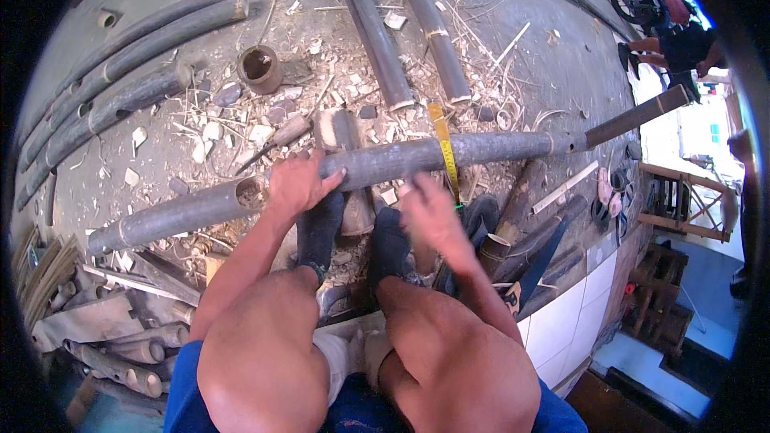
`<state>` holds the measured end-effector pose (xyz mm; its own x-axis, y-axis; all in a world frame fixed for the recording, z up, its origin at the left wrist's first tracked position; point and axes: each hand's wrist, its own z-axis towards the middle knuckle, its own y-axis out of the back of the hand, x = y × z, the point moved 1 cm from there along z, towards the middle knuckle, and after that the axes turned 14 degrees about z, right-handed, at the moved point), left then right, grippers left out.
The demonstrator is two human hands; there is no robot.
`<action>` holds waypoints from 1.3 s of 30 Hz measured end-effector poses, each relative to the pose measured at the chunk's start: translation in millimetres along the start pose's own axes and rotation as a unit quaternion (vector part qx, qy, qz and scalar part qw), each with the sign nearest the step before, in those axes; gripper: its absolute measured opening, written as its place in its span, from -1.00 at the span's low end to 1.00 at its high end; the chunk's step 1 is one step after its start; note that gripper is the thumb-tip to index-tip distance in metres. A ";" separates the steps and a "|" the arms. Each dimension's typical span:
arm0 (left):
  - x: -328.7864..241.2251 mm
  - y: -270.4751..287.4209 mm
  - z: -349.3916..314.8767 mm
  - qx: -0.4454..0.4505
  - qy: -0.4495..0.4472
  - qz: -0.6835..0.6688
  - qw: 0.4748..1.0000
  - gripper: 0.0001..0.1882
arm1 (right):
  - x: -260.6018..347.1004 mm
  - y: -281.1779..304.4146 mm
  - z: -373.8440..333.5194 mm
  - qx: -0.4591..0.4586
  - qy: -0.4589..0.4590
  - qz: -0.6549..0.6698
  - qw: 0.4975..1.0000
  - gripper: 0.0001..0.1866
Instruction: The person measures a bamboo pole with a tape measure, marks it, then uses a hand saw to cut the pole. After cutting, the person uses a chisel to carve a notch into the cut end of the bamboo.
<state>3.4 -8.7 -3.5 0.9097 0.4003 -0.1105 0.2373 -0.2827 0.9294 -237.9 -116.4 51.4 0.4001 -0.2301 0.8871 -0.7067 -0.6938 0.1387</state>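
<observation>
Left hand [298, 182]: laid palm-down over the dark bamboo pole [417, 155], fingers curled over its top near the cut end, clamped on it.
Right hand [431, 216]: blurred, held just in front of the pole beside the yellow tape measure [443, 148]; whether its fingers are closed on the tape cannot be told.
Bamboo pole: laid crosswise before the knees, on the ground strewn with chips.
Tape measure: draped over the pole, right of the left hand.
Short bamboo ring [258, 67]: stood upright beyond the pole, well apart.
Handsaw [536, 263]: laid at the right, beside the white tiles [561, 317].
</observation>
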 end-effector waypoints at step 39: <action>2.1 -4.7 2.3 -0.038 -0.007 0.029 0.999 -0.30 | -19.0 -75.6 39.9 0.050 0.068 -0.254 0.964 -0.58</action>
<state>4.9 -8.6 -9.0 0.9260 0.3727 -0.0607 0.1588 -0.2386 0.9580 -168.9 -86.8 6.5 0.5951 0.2431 0.7660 -0.3776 -0.7568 0.5336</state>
